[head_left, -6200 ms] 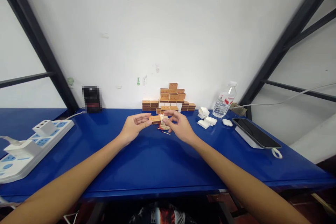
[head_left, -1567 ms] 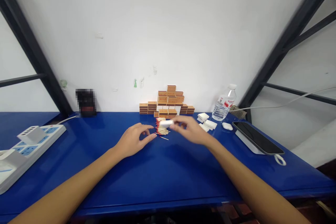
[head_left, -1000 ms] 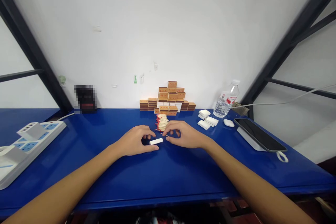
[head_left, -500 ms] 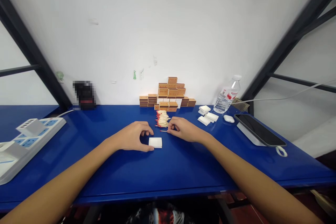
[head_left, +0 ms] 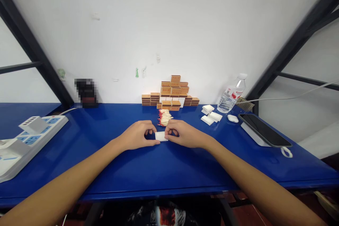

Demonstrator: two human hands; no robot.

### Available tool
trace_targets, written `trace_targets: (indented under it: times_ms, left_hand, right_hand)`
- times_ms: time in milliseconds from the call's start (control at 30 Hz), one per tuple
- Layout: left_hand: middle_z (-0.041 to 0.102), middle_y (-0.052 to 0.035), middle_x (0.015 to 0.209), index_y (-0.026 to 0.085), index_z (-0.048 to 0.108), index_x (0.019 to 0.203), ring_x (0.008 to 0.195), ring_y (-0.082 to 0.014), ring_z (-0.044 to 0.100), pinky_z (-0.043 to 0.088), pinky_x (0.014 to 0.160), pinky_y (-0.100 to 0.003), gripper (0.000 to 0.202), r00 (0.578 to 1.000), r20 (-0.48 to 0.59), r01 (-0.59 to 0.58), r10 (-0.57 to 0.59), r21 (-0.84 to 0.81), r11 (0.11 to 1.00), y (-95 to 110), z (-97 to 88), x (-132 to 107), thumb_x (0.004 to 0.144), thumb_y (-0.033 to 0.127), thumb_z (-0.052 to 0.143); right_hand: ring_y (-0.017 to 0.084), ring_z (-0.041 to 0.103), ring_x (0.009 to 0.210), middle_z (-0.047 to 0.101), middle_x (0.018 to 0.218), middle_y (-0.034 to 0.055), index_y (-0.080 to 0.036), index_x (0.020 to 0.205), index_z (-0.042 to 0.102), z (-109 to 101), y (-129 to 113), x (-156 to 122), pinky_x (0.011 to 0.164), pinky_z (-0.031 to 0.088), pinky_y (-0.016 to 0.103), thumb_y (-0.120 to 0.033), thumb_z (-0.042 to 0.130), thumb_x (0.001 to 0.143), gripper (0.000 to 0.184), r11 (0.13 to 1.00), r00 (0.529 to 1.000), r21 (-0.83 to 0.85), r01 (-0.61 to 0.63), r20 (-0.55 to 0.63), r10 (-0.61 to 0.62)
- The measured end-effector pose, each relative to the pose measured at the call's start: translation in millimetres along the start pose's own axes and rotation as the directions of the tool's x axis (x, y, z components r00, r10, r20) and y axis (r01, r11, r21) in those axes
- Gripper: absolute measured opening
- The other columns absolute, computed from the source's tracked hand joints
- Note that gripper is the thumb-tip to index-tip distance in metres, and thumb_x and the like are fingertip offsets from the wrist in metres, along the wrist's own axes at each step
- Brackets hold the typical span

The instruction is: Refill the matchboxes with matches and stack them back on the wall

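Note:
A small white matchbox tray (head_left: 160, 136) lies between my hands in front of the pile of matches. My left hand (head_left: 138, 135) curls around its left end, the thumb at the near corner and a fingertip at the far one. At the right end, my right hand (head_left: 186, 134) has thumb and fingertips pinched together on the tray's edge. Whether a match is also in that pinch cannot be made out. Just beyond, the red-tipped matches (head_left: 165, 117) are heaped, their heads mostly to the left.
Stacked matchboxes (head_left: 175, 90) stand against the wall. Several white trays (head_left: 208, 120) lie to the right, near a water bottle (head_left: 231, 94), a white earphone case (head_left: 232, 118) and a phone (head_left: 265, 130). A power strip (head_left: 43, 137) occupies the left side.
My right hand has moved from a single match beside the heap to the tray's right end. The tray and my left hand have shifted slightly forward and right. That match no longer shows.

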State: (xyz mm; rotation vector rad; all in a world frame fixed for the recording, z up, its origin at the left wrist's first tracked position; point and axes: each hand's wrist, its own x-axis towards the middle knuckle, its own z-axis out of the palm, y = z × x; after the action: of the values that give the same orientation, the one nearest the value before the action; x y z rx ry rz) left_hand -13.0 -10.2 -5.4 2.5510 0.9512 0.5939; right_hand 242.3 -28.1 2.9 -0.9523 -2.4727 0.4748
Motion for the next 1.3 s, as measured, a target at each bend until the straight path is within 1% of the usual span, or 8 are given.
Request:
trace_targets:
  times_ms: [167,233,467,667,800,1000,1167,1300]
  left_hand:
    - [0.064,-0.0008,0.086,0.021,0.074,0.098,0.074,-0.0154,0.058,0.045,0.066,-0.027,0.031,1.0,-0.011,-0.022,0.022,0.03,0.999,-0.6,0.1,-0.3,0.082,0.047,0.079]
    - [0.064,-0.0009,0.086,0.021,0.073,0.098,0.075,-0.0157,0.058,0.045,0.067,-0.028,0.03,0.999,-0.004,-0.031,0.032,0.049,0.998,0.1,0.0,-0.3,0.084,0.047,0.078]
    - [0.064,-0.0017,0.086,0.021,0.072,0.096,0.075,-0.0164,0.059,0.045,0.067,-0.028,0.031,1.0,0.015,-0.027,0.026,0.074,0.997,1.4,-0.2,0.5,0.085,0.049,0.076]
    - [0.066,-0.0014,0.085,0.021,0.073,0.098,0.074,-0.0163,0.06,0.044,0.065,-0.028,0.034,1.0,-0.006,-0.012,0.013,0.081,0.997,0.3,0.1,0.5,0.084,0.051,0.076]
    - [0.067,-0.0013,0.085,0.021,0.073,0.098,0.072,-0.0158,0.06,0.044,0.064,-0.028,0.034,1.0,-0.029,-0.006,0.009,0.094,0.996,0.3,-0.4,0.8,0.085,0.052,0.075]
    - [0.066,-0.0009,0.085,0.021,0.074,0.097,0.072,-0.016,0.06,0.042,0.064,-0.028,0.032,1.0,-0.029,0.003,0.0,0.112,0.994,0.6,1.6,1.5,0.085,0.051,0.075]
    - [0.066,-0.0006,0.085,0.021,0.074,0.097,0.073,-0.0158,0.059,0.042,0.064,-0.028,0.031,1.0,-0.024,-0.01,0.013,0.122,0.992,1.7,1.7,0.9,0.086,0.049,0.075]
    - [0.065,0.0,0.084,0.021,0.074,0.098,0.072,-0.0153,0.059,0.042,0.064,-0.027,0.03,1.0,-0.025,-0.006,0.008,0.111,0.994,2.3,1.1,0.7,0.085,0.049,0.076]
  right_hand:
    - [0.014,0.056,0.075,0.062,0.086,0.0021,-0.018,0.092,0.069,1.5,22.7,3.5,0.07,0.042,0.026,-0.023,0.066,0.095,0.006,0.995,0.973,-0.045,-0.093,-0.215,0.081]
    - [0.014,0.057,0.077,0.062,0.089,0.0025,-0.018,0.095,0.068,4.9,33.2,4.9,0.071,0.042,0.026,-0.025,0.068,0.094,0.007,0.988,0.964,-0.097,-0.116,-0.253,0.089]
    - [0.016,0.059,0.082,0.061,0.099,0.0049,-0.019,0.096,0.065,13.6,42.7,11.9,0.072,0.043,0.026,-0.026,0.065,0.099,0.008,0.962,0.982,-0.235,-0.143,-0.155,0.108]
    - [0.018,0.059,0.084,0.06,0.1,0.0066,-0.018,0.099,0.062,8.2,43.2,13.2,0.075,0.044,0.029,-0.025,0.06,0.102,0.008,0.933,0.983,-0.312,-0.177,-0.107,0.15]
    - [0.018,0.058,0.085,0.059,0.1,0.0064,-0.018,0.098,0.06,0.0,41.0,7.5,0.078,0.045,0.03,-0.024,0.055,0.104,0.01,0.956,0.984,-0.251,-0.154,-0.123,0.126]
    - [0.016,0.058,0.084,0.059,0.102,0.0054,-0.019,0.1,0.06,0.0,11.5,2.7,0.076,0.046,0.029,-0.028,0.054,0.105,0.012,0.994,0.995,-0.072,-0.082,-0.061,0.078]
    - [0.017,0.056,0.084,0.06,0.1,0.0061,-0.018,0.097,0.061,7.4,-1.8,4.6,0.076,0.043,0.029,-0.021,0.059,0.101,0.006,0.987,0.996,-0.143,-0.066,0.041,0.073]
    - [0.016,0.056,0.083,0.061,0.097,0.0048,-0.018,0.097,0.064,6.5,1.6,3.5,0.074,0.043,0.028,-0.021,0.061,0.1,0.005,0.99,0.998,-0.126,-0.064,0.019,0.067]
